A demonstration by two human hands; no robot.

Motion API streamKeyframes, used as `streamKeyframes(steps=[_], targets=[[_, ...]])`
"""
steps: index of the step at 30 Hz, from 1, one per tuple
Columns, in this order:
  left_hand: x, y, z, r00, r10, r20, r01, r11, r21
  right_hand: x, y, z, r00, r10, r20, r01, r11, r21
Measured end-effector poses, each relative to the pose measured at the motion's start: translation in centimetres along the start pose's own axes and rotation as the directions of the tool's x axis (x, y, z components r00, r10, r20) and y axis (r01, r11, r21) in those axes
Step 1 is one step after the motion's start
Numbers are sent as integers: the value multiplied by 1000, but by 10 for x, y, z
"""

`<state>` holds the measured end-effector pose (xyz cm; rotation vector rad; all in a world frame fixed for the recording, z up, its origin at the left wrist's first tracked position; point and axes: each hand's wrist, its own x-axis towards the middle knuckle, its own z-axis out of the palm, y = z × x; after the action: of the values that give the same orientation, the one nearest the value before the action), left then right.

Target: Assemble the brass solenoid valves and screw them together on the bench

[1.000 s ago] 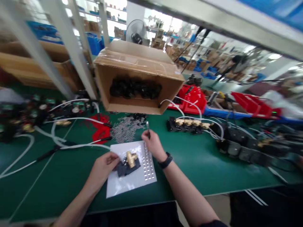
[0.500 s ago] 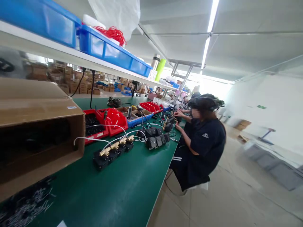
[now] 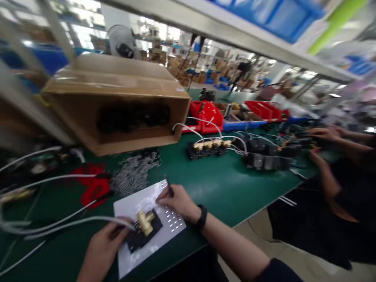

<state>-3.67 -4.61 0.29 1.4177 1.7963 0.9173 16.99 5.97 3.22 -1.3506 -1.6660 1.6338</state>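
In the head view, my left hand is closed on the left edge of a black block with a brass tee fitting on top. A white cable runs from the block past my fingers to the left. The block rests on a white sheet that bears rows of small shiny pieces. My right hand, with a black band at the wrist, pinches a thin dark pen-like tool over the sheet's upper right part. Blur hides the tool's exact kind.
Loose thin metal pins lie behind the sheet. An open cardboard box stands at the back, beside red bins. More brass-topped black blocks line the green table. A co-worker's hands work at the right. A shelf hangs above.
My view has swung left and down, away from the co-worker. Both my hands, the sheet and the black block with its brass fitting are now in view.
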Motion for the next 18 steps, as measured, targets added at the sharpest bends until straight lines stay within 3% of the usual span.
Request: streamKeyframes(steps=[2,4,6,8,10,12,15,16,18], targets=[[-8,1,-7,999,-19,47,21,999,-25,3,4,-1,999,-11,46,11,1000,4],[-8,6,-5,999,40,37,-39,999,-17,4,6,1,996,-21,90,22,1000,-17],[-6,10,-1,986,169,-8,-168,985,48,3,5,5,993,-25,117,30,999,-43],[-8,11,0,937,350,-25,-343,929,136,1,5,8,991,-55,121,66,994,-89],[-12,7,-1,865,502,-19,-486,845,225,1,7,10,974,-180,139,205,961,-189],[-17,4,-2,830,558,13,-536,790,297,0,13,10,903,-379,204,426,852,-305],[-29,4,-3,872,475,117,-482,795,369,-7,21,8,769,-568,293,639,687,-345],[-34,5,-4,891,434,133,-450,808,380,-10,21,6,765,-568,302,643,692,-328],[-43,10,-10,919,390,51,-379,845,378,-14,17,2,815,-473,336,566,773,-285]])
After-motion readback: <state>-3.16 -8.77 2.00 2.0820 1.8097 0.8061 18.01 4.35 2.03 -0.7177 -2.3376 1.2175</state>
